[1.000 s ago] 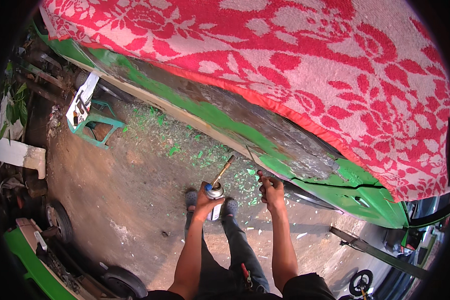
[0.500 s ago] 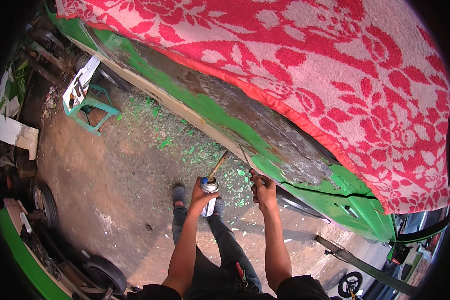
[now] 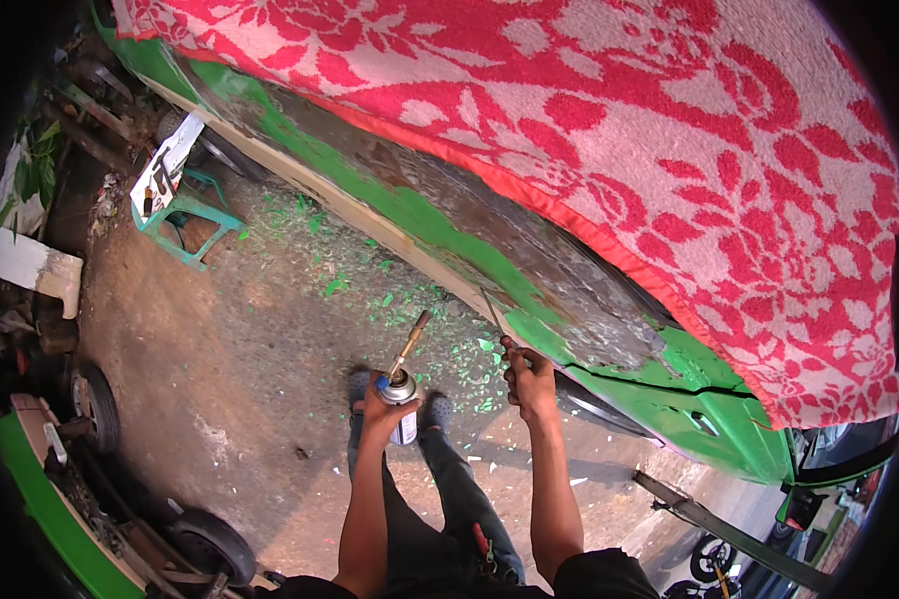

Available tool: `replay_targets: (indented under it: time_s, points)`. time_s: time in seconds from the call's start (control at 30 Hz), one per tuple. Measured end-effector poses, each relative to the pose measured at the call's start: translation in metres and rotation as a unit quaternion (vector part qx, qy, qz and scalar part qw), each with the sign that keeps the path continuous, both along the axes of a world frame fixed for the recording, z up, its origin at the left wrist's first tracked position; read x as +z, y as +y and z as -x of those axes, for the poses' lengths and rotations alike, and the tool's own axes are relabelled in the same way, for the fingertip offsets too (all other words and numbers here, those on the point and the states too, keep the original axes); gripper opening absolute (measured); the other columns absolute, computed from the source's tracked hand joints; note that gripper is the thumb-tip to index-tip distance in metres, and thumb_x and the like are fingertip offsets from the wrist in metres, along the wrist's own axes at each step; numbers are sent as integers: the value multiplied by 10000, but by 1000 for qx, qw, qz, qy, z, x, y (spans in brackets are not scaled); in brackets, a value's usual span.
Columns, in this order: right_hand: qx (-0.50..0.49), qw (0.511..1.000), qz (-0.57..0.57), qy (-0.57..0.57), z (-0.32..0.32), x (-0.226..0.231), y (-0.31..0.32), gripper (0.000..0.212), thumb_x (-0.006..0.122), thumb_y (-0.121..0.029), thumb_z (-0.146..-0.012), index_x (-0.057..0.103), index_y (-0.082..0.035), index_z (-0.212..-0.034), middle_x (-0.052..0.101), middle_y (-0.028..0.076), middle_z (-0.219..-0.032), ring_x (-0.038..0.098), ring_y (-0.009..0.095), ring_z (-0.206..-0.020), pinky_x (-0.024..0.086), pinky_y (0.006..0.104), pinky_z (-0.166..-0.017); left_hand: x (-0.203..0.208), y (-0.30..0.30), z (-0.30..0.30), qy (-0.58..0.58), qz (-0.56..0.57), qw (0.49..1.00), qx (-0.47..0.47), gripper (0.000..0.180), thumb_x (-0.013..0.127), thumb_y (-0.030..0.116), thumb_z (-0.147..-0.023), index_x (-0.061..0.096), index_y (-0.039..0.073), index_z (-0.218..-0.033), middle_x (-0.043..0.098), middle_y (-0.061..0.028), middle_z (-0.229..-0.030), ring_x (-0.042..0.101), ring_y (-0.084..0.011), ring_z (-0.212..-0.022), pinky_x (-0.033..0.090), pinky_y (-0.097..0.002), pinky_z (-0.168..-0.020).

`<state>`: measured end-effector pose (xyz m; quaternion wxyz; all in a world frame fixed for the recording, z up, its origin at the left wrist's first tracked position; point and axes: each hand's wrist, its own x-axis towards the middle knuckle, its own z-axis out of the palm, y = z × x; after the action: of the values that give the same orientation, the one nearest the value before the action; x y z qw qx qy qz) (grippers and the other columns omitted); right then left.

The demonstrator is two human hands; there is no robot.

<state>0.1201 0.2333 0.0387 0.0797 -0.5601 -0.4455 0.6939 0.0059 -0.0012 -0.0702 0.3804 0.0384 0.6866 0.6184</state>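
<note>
My left hand is wrapped round a blowtorch, a gas canister with a brass nozzle tube and a blue knob. The nozzle points up and right, apart from the vehicle; no flame is visible. In my right hand is a thin-bladed scraper, its blade seen nearly edge-on near the panel's lower edge. I cannot tell whether the blade touches it. The green vehicle side panel has large patches stripped to grey-brown. A red and pink floral blanket covers the vehicle above it.
Green paint flakes litter the concrete floor. A turquoise stool with a white board and tools stands at upper left. Loose wheels and another green body part lie along the left. A long beam lies at lower right.
My left hand has drawn the blowtorch left and down, so its nozzle is farther from the panel. My right hand with the scraper has barely moved.
</note>
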Motion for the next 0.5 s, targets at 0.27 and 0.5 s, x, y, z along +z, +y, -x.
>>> replay_targets:
  time_s: [0.27,0.5]
  points:
    - [-20,999,-28,-13,10,-15,-10,206,608,-240,-953,598,-38,-919,461,-38,-583,322,30,-416,220,215,-356,48,-21,4,-29,4,999,35,594,817,-50,-613,466,106,-1066,594,-7,-936,612,-134,-873,507,-317,-770]
    - [-29,999,-33,-16,20,-25,-9,189,589,-229,-958,616,-49,-906,463,-41,-578,316,27,-410,218,213,-361,52,-26,13,-31,-12,999,28,570,801,-71,-611,480,119,-1042,591,9,-927,617,-125,-876,511,-312,-772]
